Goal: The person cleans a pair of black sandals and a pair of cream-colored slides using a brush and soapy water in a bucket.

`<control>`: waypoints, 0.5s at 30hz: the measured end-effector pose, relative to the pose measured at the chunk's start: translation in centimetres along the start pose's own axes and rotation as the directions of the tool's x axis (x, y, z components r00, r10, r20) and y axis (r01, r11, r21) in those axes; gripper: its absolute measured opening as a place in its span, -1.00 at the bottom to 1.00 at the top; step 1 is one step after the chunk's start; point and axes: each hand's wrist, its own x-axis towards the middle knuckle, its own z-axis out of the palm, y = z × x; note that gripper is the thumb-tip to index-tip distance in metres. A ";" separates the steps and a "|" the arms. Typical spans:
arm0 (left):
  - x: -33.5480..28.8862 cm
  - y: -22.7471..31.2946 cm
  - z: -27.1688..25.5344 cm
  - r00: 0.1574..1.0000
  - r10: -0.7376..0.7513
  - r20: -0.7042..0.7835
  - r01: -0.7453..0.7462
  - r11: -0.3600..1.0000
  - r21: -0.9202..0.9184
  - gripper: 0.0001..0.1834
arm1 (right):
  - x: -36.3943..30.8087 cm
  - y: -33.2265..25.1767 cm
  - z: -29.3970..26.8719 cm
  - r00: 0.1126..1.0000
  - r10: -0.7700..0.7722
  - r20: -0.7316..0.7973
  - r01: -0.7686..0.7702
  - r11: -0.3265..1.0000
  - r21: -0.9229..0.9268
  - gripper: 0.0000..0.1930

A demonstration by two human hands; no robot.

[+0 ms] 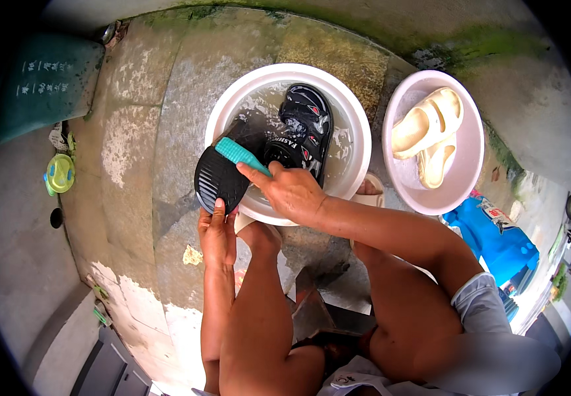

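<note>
The black ribbed shoe sole [219,179] hides part of the left grip [216,232]; a smooth grey blur [503,363] obscures a lower-right patch

Off to the right sits a pale pink basin [465,182] with two cream slippers [427,127] inside, one partly over the other. Just beside it I can see a bright blue bag [493,243] with a patterned print. The floor [127,153] is worn stone slabs blotched with pale patches, and green moss [482,47] streaks the wall [378,21] beyond. Away to the left there's a dark green sheet [47,113] with white lettering, then a yellow-green tub [63,173]. A yellowish scrap [193,255] lies on the slabs.
</note>
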 end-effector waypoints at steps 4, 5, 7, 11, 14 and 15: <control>-0.7 -0.7 1.1 0.998 -0.060 0.026 0.059 0.998 0.015 -0.76 | -0.2 3.4 0.3 0.995 0.034 -0.092 -0.042 0.995 -0.086 -0.21; -0.8 -0.9 0.5 0.998 -0.059 0.035 0.058 0.998 0.020 -0.77 | 0.6 4.8 -0.1 0.991 0.107 -0.076 -0.116 0.985 -0.127 -0.27; -1.0 -1.3 0.8 0.996 -0.076 0.042 0.075 0.996 0.038 -0.79 | 1.3 6.3 -0.4 0.979 0.192 -0.071 -0.197 0.978 -0.075 -0.34; -0.3 -1.3 -0.6 0.995 -0.095 0.044 0.094 0.995 0.016 -0.80 | 0.0 -0.6 0.6 0.994 -0.107 -0.025 0.108 0.994 0.032 -0.32; -0.2 -1.0 -1.0 0.990 -0.130 0.051 0.126 0.988 0.088 -0.78 | -0.7 -0.8 1.2 0.980 -0.196 -0.018 0.194 0.977 -0.084 -0.27; 0.0 -1.6 -0.6 0.989 -0.138 0.061 0.133 0.988 0.082 -0.78 | -0.3 1.6 1.2 0.994 -0.096 -0.045 0.091 0.991 -0.096 -0.25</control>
